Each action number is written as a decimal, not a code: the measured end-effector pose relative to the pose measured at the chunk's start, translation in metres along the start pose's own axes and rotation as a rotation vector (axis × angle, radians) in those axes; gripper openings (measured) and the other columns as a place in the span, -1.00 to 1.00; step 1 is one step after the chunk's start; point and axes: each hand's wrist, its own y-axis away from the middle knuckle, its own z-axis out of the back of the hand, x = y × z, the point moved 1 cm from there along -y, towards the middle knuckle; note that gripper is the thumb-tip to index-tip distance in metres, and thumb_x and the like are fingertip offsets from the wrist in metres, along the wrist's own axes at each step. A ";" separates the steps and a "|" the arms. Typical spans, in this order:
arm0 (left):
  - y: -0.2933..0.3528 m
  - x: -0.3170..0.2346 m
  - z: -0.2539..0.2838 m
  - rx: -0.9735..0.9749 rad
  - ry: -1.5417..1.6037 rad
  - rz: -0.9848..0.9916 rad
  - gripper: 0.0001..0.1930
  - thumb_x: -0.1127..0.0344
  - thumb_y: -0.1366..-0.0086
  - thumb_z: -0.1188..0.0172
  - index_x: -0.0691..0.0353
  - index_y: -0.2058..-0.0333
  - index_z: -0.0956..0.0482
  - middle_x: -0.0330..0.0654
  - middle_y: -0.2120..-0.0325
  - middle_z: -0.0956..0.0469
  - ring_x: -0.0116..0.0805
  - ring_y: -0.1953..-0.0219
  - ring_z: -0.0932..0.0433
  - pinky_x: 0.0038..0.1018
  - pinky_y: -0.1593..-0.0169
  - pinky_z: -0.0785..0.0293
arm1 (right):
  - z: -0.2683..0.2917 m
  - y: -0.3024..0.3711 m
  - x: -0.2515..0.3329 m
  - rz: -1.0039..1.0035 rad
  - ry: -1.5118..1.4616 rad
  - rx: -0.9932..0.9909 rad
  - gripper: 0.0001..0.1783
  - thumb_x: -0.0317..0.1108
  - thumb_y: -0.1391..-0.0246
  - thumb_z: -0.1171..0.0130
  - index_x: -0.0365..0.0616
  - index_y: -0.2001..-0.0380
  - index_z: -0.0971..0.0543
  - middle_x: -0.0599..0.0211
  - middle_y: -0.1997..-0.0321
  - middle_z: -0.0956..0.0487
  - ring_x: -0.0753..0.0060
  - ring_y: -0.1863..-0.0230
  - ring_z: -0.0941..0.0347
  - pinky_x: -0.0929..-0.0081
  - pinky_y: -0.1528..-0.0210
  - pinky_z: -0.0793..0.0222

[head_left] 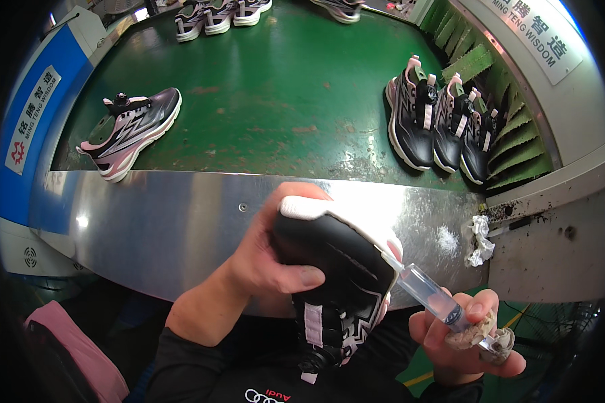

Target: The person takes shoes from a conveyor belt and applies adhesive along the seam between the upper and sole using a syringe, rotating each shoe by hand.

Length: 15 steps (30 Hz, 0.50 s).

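My left hand (269,252) grips a black sneaker (336,255) by its toe, thumb across the upper and fingers behind the white sole. The shoe is tilted toe-up over the metal ledge's near edge, its pink strap and black dial toward me. In my right hand (467,336) is a clear syringe (429,294) with a dark plunger seal and pale contents. Its tip meets the seam between the sole and the upper on the shoe's right side. Wrapping around the plunger end, by my fingers, is some dirty, crumpled material (480,339).
Beyond the metal ledge (161,208) lies a green belt (269,114). One pink-and-black sneaker (134,131) rests at its left, and three black sneakers (440,124) stand at its right beside green flaps (517,134). More shoes (220,17) are at the far end. Crumpled white tissue (478,240) lies at the ledge's right.
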 end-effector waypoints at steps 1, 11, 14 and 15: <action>0.000 0.000 0.002 0.038 0.025 0.004 -0.27 0.38 0.24 -0.37 0.24 0.02 -0.24 -0.08 0.17 -0.40 -0.28 0.09 -0.43 -0.39 0.01 -0.36 | 0.002 0.002 -0.001 -0.003 0.050 -0.022 -0.35 0.30 -0.03 0.08 -0.04 0.08 -0.30 0.15 0.37 -0.47 0.28 0.34 -0.34 0.19 0.12 -0.25; -0.004 0.003 0.003 -0.108 0.264 0.117 -0.23 0.41 0.19 -0.30 0.25 -0.09 -0.20 -0.11 0.08 -0.42 -0.25 0.00 -0.42 -0.35 -0.09 -0.33 | 0.025 0.015 -0.026 0.052 -0.152 0.023 -0.12 0.35 0.15 -0.12 -0.17 -0.01 -0.28 0.18 0.25 -0.38 0.28 0.25 -0.30 0.35 0.17 -0.22; -0.008 0.006 0.005 -0.094 0.282 0.198 -0.27 0.30 0.15 -0.29 0.31 -0.07 -0.26 -0.05 0.10 -0.45 -0.20 0.04 -0.46 -0.33 -0.06 -0.37 | 0.033 0.020 -0.035 0.081 -0.130 0.017 -0.05 0.38 0.17 -0.12 -0.26 -0.02 -0.26 0.15 0.24 -0.37 0.29 0.25 -0.32 0.39 0.17 -0.23; -0.010 0.008 0.005 -0.094 0.290 0.203 -0.28 0.27 0.15 -0.28 0.33 -0.06 -0.27 -0.03 0.10 -0.46 -0.19 0.05 -0.47 -0.33 -0.06 -0.38 | 0.035 0.022 -0.038 0.079 -0.138 0.006 -0.05 0.38 0.17 -0.12 -0.26 -0.02 -0.26 0.15 0.24 -0.37 0.29 0.25 -0.32 0.39 0.17 -0.23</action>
